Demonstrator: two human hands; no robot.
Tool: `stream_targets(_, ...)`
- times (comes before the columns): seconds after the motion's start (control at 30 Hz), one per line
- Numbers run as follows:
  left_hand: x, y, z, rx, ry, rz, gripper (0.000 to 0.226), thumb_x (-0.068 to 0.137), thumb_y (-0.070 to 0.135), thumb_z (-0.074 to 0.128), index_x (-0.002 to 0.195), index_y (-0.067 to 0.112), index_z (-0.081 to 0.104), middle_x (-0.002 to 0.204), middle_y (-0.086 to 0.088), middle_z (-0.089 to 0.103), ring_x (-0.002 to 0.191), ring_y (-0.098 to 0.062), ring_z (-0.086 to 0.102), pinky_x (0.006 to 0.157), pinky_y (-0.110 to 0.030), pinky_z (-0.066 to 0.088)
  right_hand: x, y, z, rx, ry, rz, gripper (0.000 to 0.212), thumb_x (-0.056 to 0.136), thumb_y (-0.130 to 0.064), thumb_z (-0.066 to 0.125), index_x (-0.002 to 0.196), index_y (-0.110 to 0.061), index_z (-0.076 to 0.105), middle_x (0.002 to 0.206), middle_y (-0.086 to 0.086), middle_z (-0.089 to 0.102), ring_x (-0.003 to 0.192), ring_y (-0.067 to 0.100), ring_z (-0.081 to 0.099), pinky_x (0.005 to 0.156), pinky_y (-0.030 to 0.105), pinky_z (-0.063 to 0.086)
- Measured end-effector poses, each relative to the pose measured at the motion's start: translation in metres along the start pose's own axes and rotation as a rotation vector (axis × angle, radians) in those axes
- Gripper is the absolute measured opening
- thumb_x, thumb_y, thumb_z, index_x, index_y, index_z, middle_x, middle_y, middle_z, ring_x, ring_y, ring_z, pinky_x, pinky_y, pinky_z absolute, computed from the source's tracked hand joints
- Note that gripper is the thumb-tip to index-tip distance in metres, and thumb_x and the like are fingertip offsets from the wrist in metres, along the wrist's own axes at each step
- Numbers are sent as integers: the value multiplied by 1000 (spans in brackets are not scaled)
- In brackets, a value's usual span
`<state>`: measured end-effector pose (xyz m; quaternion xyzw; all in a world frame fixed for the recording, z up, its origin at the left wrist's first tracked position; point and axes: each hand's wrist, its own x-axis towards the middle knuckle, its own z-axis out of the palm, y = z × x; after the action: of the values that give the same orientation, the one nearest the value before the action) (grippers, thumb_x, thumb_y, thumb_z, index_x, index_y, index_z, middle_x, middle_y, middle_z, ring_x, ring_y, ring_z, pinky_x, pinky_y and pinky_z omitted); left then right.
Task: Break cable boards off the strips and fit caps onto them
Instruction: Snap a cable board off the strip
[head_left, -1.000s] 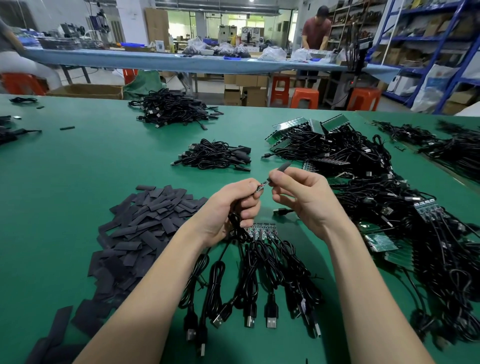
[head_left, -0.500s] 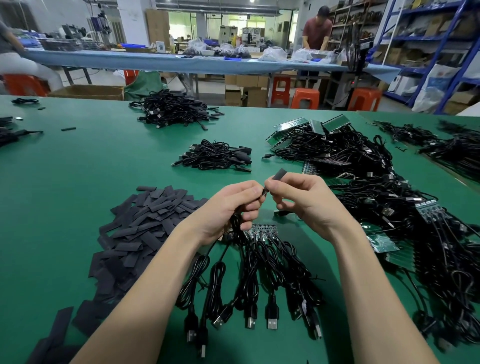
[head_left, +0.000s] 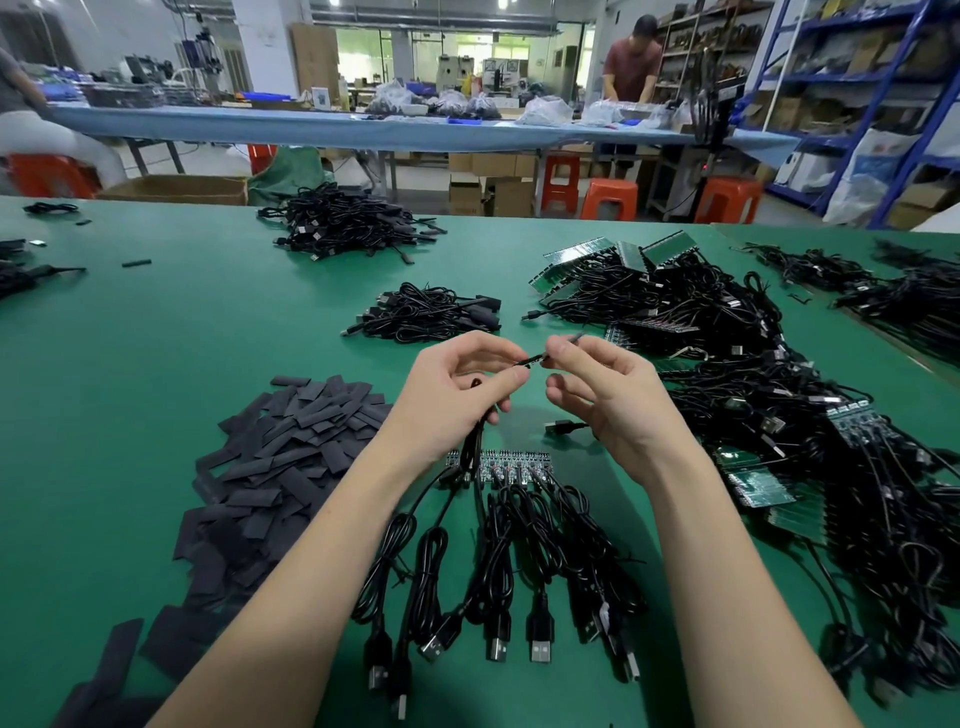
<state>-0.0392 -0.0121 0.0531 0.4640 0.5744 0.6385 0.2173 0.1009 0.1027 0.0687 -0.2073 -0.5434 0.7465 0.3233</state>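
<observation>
My left hand (head_left: 457, 395) pinches the end of a black cable (head_left: 470, 441) that hangs down to the table. My right hand (head_left: 608, 400) pinches a small black cap (head_left: 571, 340) at the cable's board end, fingertips of both hands nearly touching. Below the hands a strip of cable boards (head_left: 511, 462) lies flat, its several USB cables (head_left: 519, 571) running toward me. A pile of flat black caps (head_left: 291, 457) lies to the left. The board between my fingers is mostly hidden.
A big heap of board strips with cables (head_left: 779, 415) fills the right side. Finished cable bundles (head_left: 431, 312) and a farther pile (head_left: 348, 223) lie beyond my hands. The green table (head_left: 156, 332) stretches left. A person works at a far blue bench (head_left: 311, 124).
Both hands have risen slightly and the cap has slid in along the cable's board end; less of it sticks out past my right fingers.
</observation>
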Motion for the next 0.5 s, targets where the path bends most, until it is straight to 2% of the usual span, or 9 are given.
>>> stream_targets(0.07, 0, -1, 2, 1, 24, 30, 10, 89, 6, 74, 95, 13, 74, 79, 4, 73, 61, -13, 62, 56, -23, 52, 0, -2, -3, 65, -2, -25, 23, 77, -17, 80, 98, -11, 74, 90, 7, 73, 72, 14, 69, 71, 19, 57)
stream_targets(0.13, -1, -1, 3, 13, 34, 53, 12, 88, 5, 75, 91, 16, 75, 74, 6, 72, 60, -11, 61, 55, -22, 51, 0, -3, -5, 87, -6, -44, 18, 85, -8, 75, 103, -7, 73, 91, 10, 74, 76, 14, 70, 74, 18, 56)
stream_targets(0.23, -1, 0, 2, 28, 28, 85, 13, 87, 4, 76, 89, 17, 77, 69, 7, 70, 59, -8, 59, 54, -23, 51, -2, -4, -5, 90, 3, -51, 15, 83, -8, 75, 98, -6, 73, 90, 10, 76, 79, 13, 71, 76, 17, 56)
stream_targets(0.37, -1, 1, 1, 63, 9, 115, 7, 86, 6, 78, 90, 12, 79, 68, 6, 70, 59, -8, 59, 53, -22, 50, -1, -3, -2, 121, 12, -46, 3, 82, -12, 76, 82, -13, 79, 91, 8, 76, 81, 10, 71, 75, 15, 55)
stream_targets(0.5, -2, 2, 0, 93, -14, 132, 6, 85, 11, 79, 89, 15, 80, 68, 5, 71, 59, -6, 60, 53, -21, 50, -1, -2, -4, 120, -18, -23, 4, 78, -17, 78, 80, -14, 80, 91, 8, 75, 80, 11, 70, 75, 16, 56)
